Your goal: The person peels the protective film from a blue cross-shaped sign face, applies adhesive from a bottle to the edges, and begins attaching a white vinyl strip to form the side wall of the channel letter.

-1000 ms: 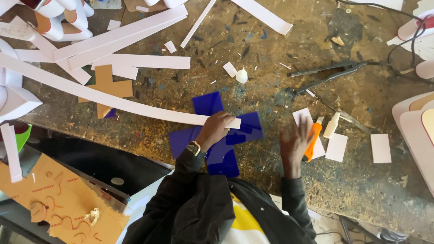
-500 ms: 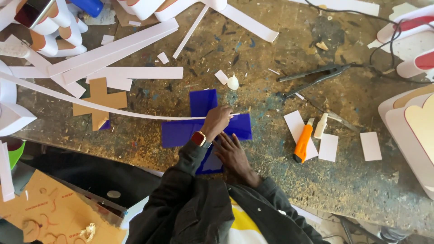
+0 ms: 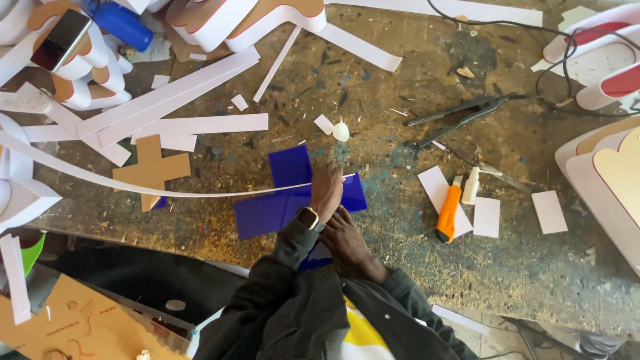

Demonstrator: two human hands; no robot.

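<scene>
A blue cross-shaped plastic sheet [image 3: 280,207] lies flat on the stained workbench [image 3: 400,267]. My left hand [image 3: 327,190], with a watch on its wrist, pinches the end of a long thin white strip [image 3: 133,188] against the middle of the cross. The strip curves away to the left across the bench. My right hand [image 3: 343,233] lies flat just below the left one, pressing on the lower part of the blue sheet. Part of the cross's lower arm is hidden by my hands and sleeves.
An orange utility knife [image 3: 449,213] and a small white bottle [image 3: 471,185] lie to the right among white rectangles. Black tongs [image 3: 460,117] on a cable sit farther back. A brown cross [image 3: 152,168], white strips and big white letter forms crowd the left and back.
My right hand moved left from beside the orange knife onto the blue sheet. My left hand stayed on the strip's end. The view shifted closer.
</scene>
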